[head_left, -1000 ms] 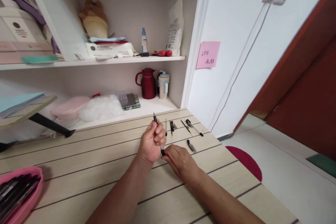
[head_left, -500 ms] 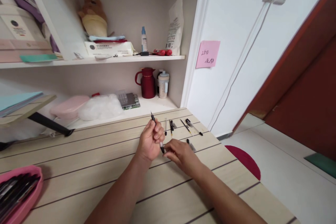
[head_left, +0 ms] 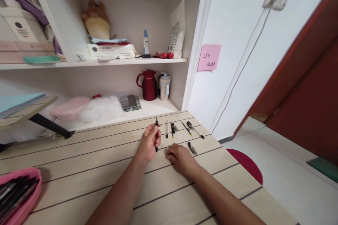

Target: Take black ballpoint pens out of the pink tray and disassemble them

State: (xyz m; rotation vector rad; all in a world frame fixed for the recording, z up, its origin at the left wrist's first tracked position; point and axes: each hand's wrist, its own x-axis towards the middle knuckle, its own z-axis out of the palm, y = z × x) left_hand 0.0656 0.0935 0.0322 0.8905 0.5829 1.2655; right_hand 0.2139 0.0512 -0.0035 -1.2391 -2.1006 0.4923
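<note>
My left hand is closed around a black-ended pen, its pointed tip up and away from me. Just to the right, my right hand rests low at the tabletop with its fingers curled in; whether anything is inside them is hidden. Beyond the hands lie pen parts: a clear barrel with a black end, a dark refill with a yellowish end, a black clip cap and another refill. Farther right are a clear pen with black ends and a loose cap.
A pink tray full of dark pens stands at the left front. Behind the striped wooden table is a white shelf holding a red jug, a cup and a white plastic bag. A small raised stand is at left.
My left hand has drawn the pen leftward, away from my right hand, and the pen now stands more upright. My right hand, earlier at the pen's lower end, is now apart from it.
</note>
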